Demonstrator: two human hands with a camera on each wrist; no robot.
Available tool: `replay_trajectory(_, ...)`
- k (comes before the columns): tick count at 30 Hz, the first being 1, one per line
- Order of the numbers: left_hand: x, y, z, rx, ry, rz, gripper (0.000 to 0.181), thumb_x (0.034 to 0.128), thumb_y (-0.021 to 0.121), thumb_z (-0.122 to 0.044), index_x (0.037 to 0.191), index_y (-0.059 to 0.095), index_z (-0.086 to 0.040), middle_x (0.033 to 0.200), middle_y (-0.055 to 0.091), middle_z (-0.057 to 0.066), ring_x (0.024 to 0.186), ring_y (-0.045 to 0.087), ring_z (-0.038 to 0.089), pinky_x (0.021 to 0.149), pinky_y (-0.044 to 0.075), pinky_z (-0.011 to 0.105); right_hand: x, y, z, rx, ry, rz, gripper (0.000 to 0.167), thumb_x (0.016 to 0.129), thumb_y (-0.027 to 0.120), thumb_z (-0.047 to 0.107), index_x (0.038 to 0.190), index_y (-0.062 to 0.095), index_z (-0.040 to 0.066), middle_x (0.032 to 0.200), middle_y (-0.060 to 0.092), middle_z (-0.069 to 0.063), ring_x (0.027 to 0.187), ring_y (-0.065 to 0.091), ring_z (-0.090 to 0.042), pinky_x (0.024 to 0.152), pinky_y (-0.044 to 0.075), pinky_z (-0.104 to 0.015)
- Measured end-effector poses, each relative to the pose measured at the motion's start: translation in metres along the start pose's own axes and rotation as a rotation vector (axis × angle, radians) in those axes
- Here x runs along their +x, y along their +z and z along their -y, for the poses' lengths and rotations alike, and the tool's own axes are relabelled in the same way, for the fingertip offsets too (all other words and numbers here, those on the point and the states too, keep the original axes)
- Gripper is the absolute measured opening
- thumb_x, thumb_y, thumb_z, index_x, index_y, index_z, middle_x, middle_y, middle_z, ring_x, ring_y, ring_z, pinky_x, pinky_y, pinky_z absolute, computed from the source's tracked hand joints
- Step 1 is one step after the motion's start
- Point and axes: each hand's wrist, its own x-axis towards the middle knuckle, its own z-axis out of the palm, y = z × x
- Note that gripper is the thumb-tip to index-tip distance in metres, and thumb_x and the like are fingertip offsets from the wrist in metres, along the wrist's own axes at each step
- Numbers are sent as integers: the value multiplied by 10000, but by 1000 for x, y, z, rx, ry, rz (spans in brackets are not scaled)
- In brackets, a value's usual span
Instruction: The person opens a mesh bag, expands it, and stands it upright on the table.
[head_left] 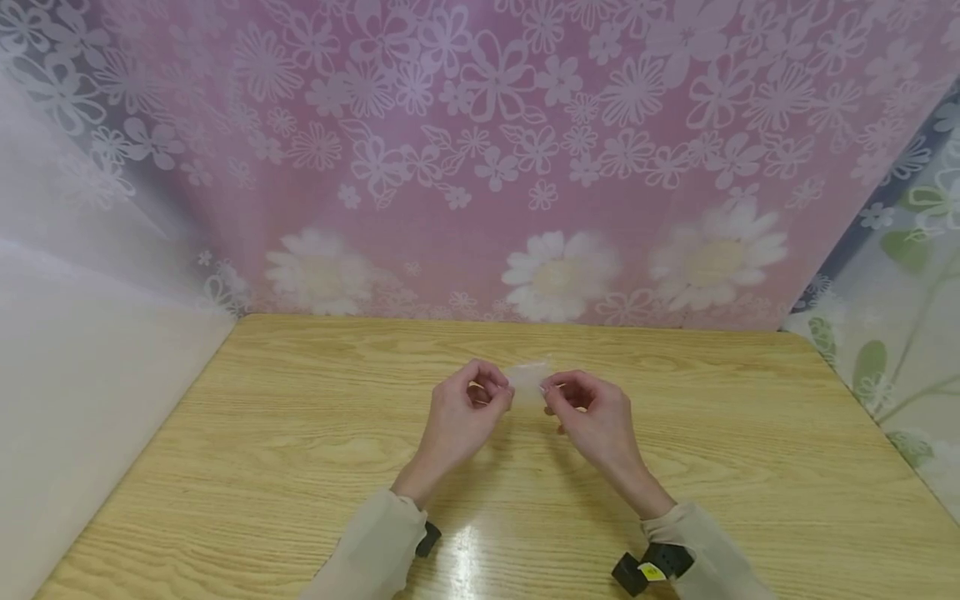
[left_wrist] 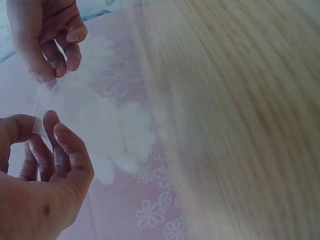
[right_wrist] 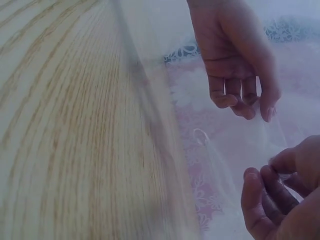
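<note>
A small, clear plastic piece, thin and see-through like a little bag, is stretched between the two hands above the table. My left hand pinches its left edge between thumb and forefinger. At the opposite edge my right hand grips it with thumb and fingertips. In the left wrist view a whitish corner shows between the fingers of the left hand. The right wrist view has the right hand below and the left hand above; the plastic's outline is hard to make out against the pale curtain.
A wood-grain table lies under both hands. Behind it hangs a pink curtain with white flowers. A whitish sheet borders the left side, and a leaf-patterned curtain the right. Dark straps with devices sit on the wrists.
</note>
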Motion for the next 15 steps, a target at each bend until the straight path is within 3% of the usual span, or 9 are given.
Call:
replay_trajectory(7,-1,-1,0,50,21,7,81,930,740,-170,964,667,-168,841,621,13,728,632,105,682,560,242,2,2,-3,-61,-67,-113,53,892,791,133,896,740,119,741,692,-43,643,622,-81,616,542,-195)
replay_trajectory(11,-1,-2,2,93,-6,23,142,934,753,-226,1046,679,-181,941,646,5,803,675,102,712,578,253,1,3,-4,-80,-77,-115,54,905,792,180,932,761,144,791,701,-25,716,637,-98,644,548,-190)
replay_trajectory(15,0,-2,3,80,-17,27,138,961,726,-204,1081,723,-135,1009,713,17,849,715,125,747,596,250,0,3,-5,-72,-85,-91,75,929,772,202,980,780,147,911,750,-34,818,689,-148,646,567,-204)
